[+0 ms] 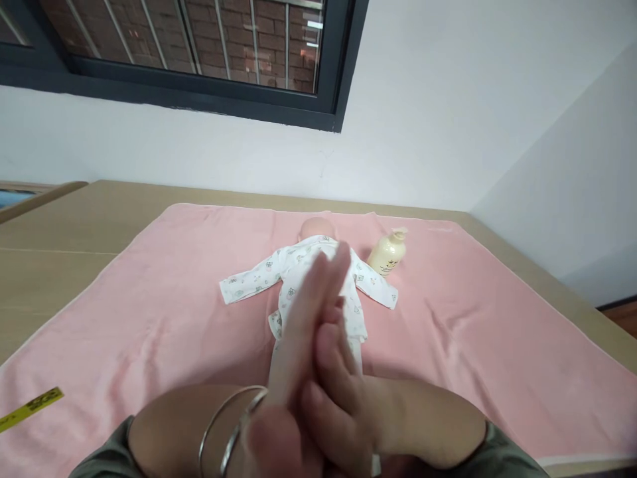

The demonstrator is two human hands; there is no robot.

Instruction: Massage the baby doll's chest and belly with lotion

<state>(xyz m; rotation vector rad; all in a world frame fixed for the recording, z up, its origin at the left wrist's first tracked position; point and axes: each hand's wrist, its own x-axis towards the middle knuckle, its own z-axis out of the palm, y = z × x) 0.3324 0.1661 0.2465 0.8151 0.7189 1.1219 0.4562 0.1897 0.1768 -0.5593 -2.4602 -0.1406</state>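
At the far left a wooden table [54, 265] runs back to a white wall [448, 99], and a dark-framed window [199, 89] sits above it, with metal bars and brick beyond the glass. Near left, a yellow strip [32, 408] with dark print lies on a pink blanket [174, 279], which covers most of the table and is creased in places. Next comes the left forearm, with a rolled green sleeve [112, 451] and silver bangles [233, 441] at the wrist. The left hand [293, 358] is upright and slightly blurred, its fingers straight and unclenched, pointing to the far side. Behind the hands, in the middle of the blanket, a doll [303, 255] lies with its head to the far side and its arms spread left and right; it wears a white printed shirt [293, 272], and its lower part is mostly hidden. The right hand [343, 398] presses against the left palm with its fingers bent; whether it grasps anything, I cannot tell. Just right of the doll's head, a cream pump bottle [388, 254] leans over on the blanket beside the doll's right-side sleeve.
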